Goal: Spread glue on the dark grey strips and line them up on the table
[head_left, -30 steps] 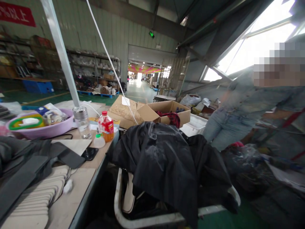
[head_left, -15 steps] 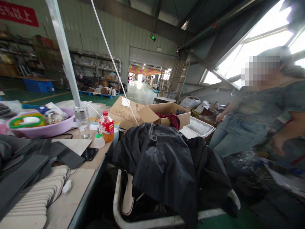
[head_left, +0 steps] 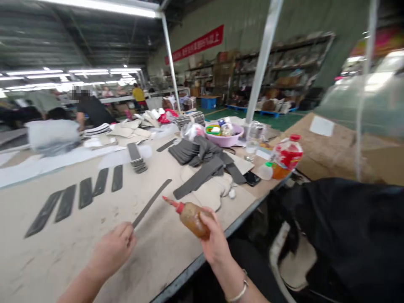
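Observation:
My right hand [head_left: 212, 235] is wrapped round a squeeze bottle [head_left: 194, 216] of brownish liquid, its red nozzle tilted up to the left over the table. In my left hand [head_left: 118, 244], closed, is the near end of a narrow dark grey strip [head_left: 152, 203], which points away from me. Several wider dark grey strips [head_left: 86, 192] lie in a row on the table at the left. Beyond the bottle is a heap of grey pieces [head_left: 202, 153], with beige pieces [head_left: 210, 191] partly under and beside it.
On the worktable [head_left: 94, 235] stand a pink-purple basin [head_left: 225, 139], a red-capped drink bottle [head_left: 285, 158], a small green-capped bottle [head_left: 267, 170] and a phone [head_left: 252, 178]. Black cloth [head_left: 347, 219] covers a metal-framed cart at the right. A person in dark clothes [head_left: 93, 109] leans over the table's far left.
The view has swung left from the covered cart and a standing person to the tabletop. Both my hands now show, holding the squeeze bottle and the strip.

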Tool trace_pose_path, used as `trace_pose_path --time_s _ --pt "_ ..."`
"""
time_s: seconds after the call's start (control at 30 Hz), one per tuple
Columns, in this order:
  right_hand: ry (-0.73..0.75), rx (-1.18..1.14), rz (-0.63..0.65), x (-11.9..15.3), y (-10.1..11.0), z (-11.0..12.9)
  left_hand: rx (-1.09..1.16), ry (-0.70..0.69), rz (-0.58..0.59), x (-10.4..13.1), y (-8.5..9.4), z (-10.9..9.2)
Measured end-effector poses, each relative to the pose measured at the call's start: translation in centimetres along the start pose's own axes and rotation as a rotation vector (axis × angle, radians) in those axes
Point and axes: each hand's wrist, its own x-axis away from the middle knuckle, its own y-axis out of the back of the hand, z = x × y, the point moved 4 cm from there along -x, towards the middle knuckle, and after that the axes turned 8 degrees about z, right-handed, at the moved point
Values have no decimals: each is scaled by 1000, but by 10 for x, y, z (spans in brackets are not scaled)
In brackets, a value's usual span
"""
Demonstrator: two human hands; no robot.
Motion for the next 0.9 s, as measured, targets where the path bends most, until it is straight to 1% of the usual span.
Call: trace_pose_path --time_s 0.07,0.13,0.2,0.3,0.43,0.53,0.6,0.7,0.8,0.9 --pt "-13 83 6 4 1 -7 -35 -15 51 34 -2 -17" --pt "-20 194 35 8 1 -16 29 -1 73 61 -6 -28" --pt "2 342 85 11 0 -25 122 39 64 82 -9 -30" --pt "87 613 206 17 -6 -41 231 107 42 101 -13 -22" --pt "273 988 344 28 -17 -60 298 117 53 109 -21 -14" --pt "399 1178 449 36 -25 -70 285 92 75 109 -26 -14" --pt "446 1224 509 39 -29 -75 289 80 92 110 -28 -15" --pt "470 1256 550 41 -32 -81 297 75 99 110 -28 -16" --pt "473 1288 561 41 -34 -86 306 81 82 109 -27 -16" --pt "484 1312 549 40 -33 -85 311 91 76 107 -26 -15"
